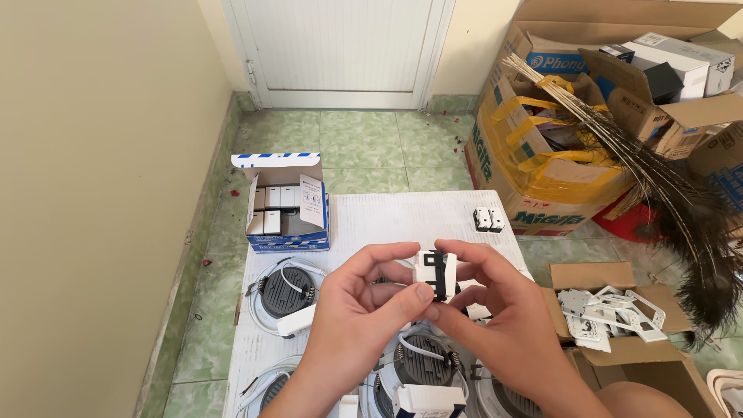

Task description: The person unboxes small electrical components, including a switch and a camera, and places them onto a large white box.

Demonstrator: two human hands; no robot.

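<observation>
Both hands are raised at frame centre: a small white switch module is pinched between the left hand and right hand. At ten o'clock an opened blue box of modules is half emptied; another pair lies at one o'clock on the white board.

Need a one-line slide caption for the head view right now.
Both hands, left hand and right hand, pinch a small white-and-black switch module above round downlights on a white board.

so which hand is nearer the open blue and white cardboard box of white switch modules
Left. The left hand sits just right of and below the open blue and white cardboard box; the right hand is farther right, across the small white and black part both hold.
</observation>
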